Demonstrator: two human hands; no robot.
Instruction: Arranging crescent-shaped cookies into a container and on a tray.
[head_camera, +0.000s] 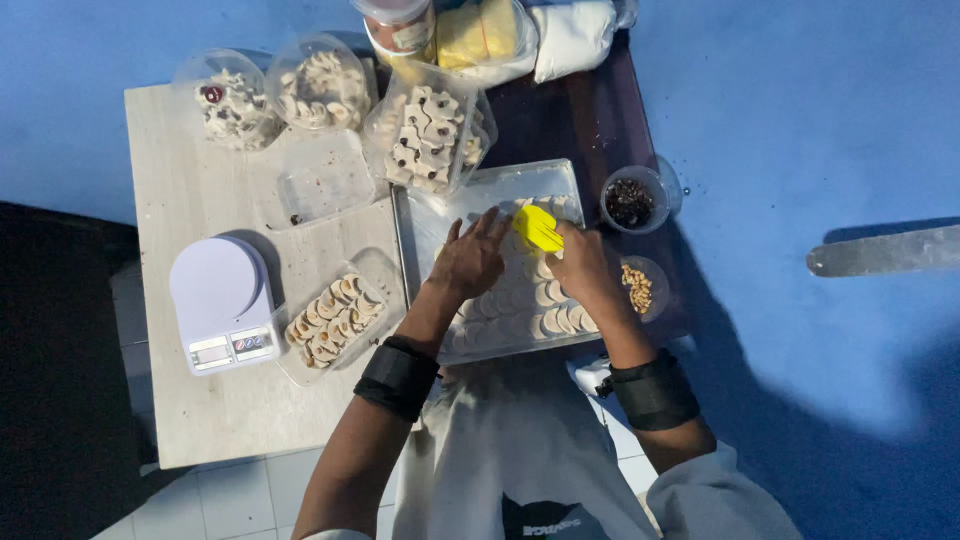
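Dim bluish light, deep shadows bottom right, slightly soft focus.

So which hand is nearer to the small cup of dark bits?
The right hand. It sits just left of the dark-filled cup, holding a yellow tool. The left hand rests on the tray, farther left.

White scale (222, 303) with small screen (211, 351), left.
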